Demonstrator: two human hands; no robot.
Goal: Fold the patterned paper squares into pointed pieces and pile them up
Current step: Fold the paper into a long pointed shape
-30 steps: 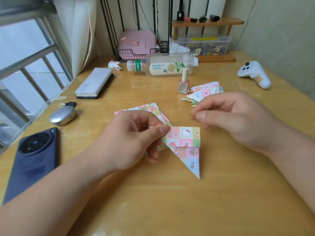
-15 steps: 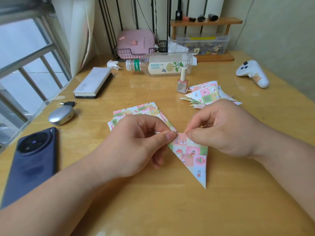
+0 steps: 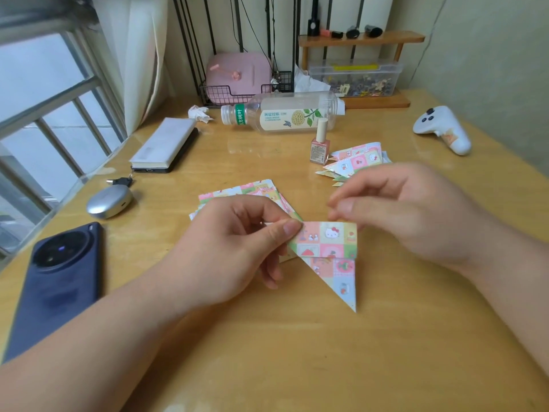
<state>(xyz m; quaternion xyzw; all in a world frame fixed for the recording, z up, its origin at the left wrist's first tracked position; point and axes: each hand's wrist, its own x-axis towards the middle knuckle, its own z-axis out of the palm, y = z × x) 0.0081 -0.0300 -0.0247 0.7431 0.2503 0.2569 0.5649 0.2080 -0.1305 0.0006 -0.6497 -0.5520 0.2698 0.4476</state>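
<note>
Pastel checked paper piece (image 3: 329, 248), folded to a band with one long point aimed towards us, is held between our hands, nearer us than the small pink glass nail-polish bottle (image 3: 320, 145). Our left hand (image 3: 237, 248) pinches its left end between thumb and forefinger. Our right hand (image 3: 416, 209), fingers curled and blurred, is at the top right corner, and we cannot tell whether it grips or merely touches.

We judge a fold is being set. We should hold the left pinch firm, square the edges first, then press along the crease so the tip stays sharp.

Left of the nail-polish bottle and nearer us lies the stack of flat patterned squares (image 3: 237, 190); just right of it, the pile of folded points (image 3: 353, 162). Behind it a clear plastic drink bottle (image 3: 282, 114) lies on its side. Further behind, a clear plastic box (image 3: 356, 78) holds small mixed bits too tiny to name. Behind and left, a black wire basket (image 3: 219, 95) holds a pink case (image 3: 237, 72).
</note>
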